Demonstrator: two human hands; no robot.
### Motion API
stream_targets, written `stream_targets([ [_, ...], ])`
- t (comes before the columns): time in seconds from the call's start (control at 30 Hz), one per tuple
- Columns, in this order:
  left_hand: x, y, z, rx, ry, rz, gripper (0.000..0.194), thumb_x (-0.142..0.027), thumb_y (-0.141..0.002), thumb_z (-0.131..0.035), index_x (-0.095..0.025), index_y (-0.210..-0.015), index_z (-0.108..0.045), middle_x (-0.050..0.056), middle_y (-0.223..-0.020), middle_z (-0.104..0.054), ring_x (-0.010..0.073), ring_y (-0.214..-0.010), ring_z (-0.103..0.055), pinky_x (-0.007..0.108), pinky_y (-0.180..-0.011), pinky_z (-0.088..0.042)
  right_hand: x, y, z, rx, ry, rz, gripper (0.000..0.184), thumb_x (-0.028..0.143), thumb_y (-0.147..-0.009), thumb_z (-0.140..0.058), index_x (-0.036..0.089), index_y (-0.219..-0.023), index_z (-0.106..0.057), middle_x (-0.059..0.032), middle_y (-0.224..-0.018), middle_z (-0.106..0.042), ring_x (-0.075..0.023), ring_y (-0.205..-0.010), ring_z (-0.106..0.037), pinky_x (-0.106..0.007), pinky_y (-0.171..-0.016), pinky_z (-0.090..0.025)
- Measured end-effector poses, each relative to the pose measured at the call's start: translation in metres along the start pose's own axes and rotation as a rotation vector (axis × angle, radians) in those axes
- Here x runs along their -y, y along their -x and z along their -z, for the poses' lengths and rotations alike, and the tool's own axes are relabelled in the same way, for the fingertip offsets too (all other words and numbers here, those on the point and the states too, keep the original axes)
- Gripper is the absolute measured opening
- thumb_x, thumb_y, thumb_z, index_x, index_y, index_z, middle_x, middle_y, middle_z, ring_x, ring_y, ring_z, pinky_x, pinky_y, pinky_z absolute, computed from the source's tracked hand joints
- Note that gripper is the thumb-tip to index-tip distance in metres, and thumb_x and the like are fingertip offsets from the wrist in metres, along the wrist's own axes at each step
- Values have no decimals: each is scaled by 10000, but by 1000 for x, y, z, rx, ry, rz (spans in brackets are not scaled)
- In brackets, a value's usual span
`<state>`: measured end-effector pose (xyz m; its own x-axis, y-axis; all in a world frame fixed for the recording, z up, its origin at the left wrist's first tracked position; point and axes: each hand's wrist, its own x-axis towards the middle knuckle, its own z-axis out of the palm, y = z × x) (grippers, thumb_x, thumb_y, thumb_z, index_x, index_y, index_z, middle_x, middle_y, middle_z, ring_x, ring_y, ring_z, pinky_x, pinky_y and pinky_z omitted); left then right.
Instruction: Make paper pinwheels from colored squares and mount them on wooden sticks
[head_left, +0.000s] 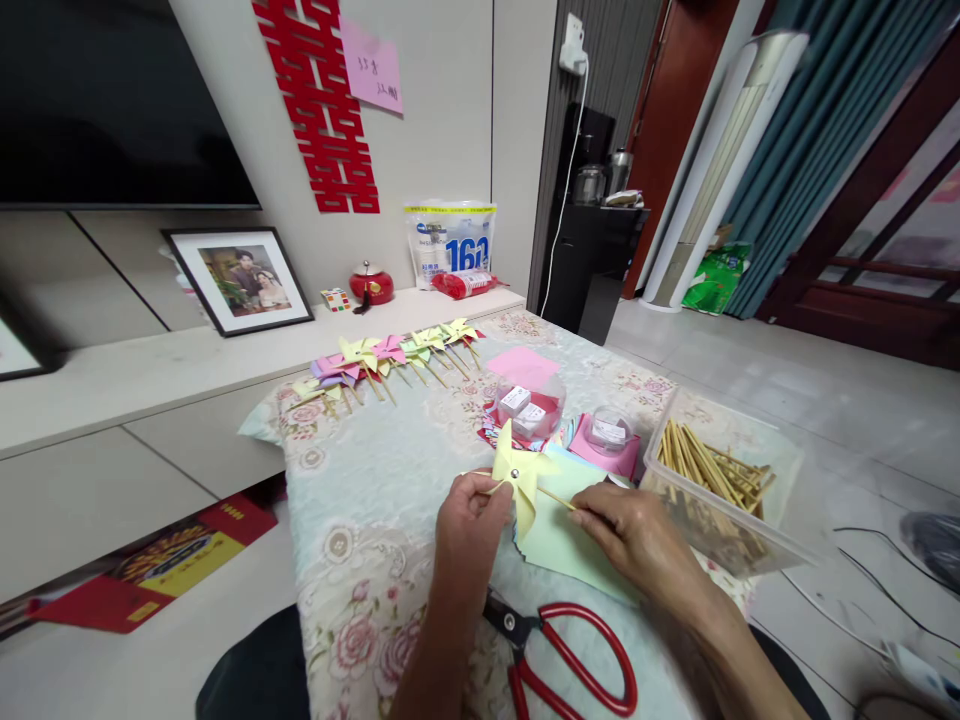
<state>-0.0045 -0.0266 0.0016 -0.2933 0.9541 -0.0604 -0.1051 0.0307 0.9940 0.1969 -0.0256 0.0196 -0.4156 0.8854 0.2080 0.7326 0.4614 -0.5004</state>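
A pale yellow paper pinwheel (526,468) with a small metal pin at its centre is held above the table. My left hand (474,515) pinches it near the middle, thumb against the paper. The fingers of my right hand (626,520) are closed on the thin wooden stick (556,497) that runs out from behind the pinwheel. Light green paper sheets (574,550) lie under both hands. Red-handled scissors (574,650) rest on the tablecloth between my forearms, their blades partly hidden by the left arm.
Several finished pinwheels (390,352) lie along the table's far edge. Clear round containers (529,405) sit on coloured paper beyond my hands. A plastic box of wooden sticks (720,475) stands at the right. Flowered cloth (375,500) covers the table.
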Motion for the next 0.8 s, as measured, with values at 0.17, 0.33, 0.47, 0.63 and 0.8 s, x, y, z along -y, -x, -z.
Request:
stream_targets([
  [0.17, -5, 3, -1, -168, -51, -181, 319, -344, -752, -691, -187, -1030, -686, 112, -1180, -600, 193, -901, -663, 287, -714, -555, -2, -1, -3, -70, -51, -85, 242, 309, -975, -512, 197, -811, -649, -13, -725, -668, -182, -676, -617, -280, -628, -368],
  [0.33, 1, 7, -8, -207, 90, -48, 434, -331, -757, -681, -170, -1158, -646, 49, -867, -680, 150, -687, -623, 264, -641, -516, 1, -3, -8, -177, -200, -148, 288, 369, -971, -506, 199, -782, -641, 7, -672, -628, -161, -617, -571, -269, -603, -375],
  [0.47, 9, 14, -21, 124, 213, 176, 334, -281, -689, -727, -119, -981, -720, 35, -716, -684, 137, -627, -580, 248, -611, -471, 7, -3, -14, -208, -311, -138, 305, 417, -958, -520, 210, -775, -648, 11, -676, -623, -161, -626, -567, -260, -610, -402],
  [0.63, 7, 24, -29, 261, 303, 147, 328, -385, -676, -795, -118, -862, -754, 72, -795, -714, 168, -733, -594, 258, -648, -458, 15, -4, -21, -124, -367, -92, 329, 438, -965, -501, 222, -779, -666, -10, -736, -691, -190, -690, -626, -272, -660, -447],
  [0.8, 9, 22, -28, 169, 341, 103, 398, -488, -668, -802, -120, -803, -734, 58, -744, -676, 165, -689, -570, 263, -628, -450, 20, -7, -24, -101, -436, -67, 334, 483, -935, -541, 237, -785, -709, -14, -740, -707, -197, -693, -643, -258, -662, -489],
])
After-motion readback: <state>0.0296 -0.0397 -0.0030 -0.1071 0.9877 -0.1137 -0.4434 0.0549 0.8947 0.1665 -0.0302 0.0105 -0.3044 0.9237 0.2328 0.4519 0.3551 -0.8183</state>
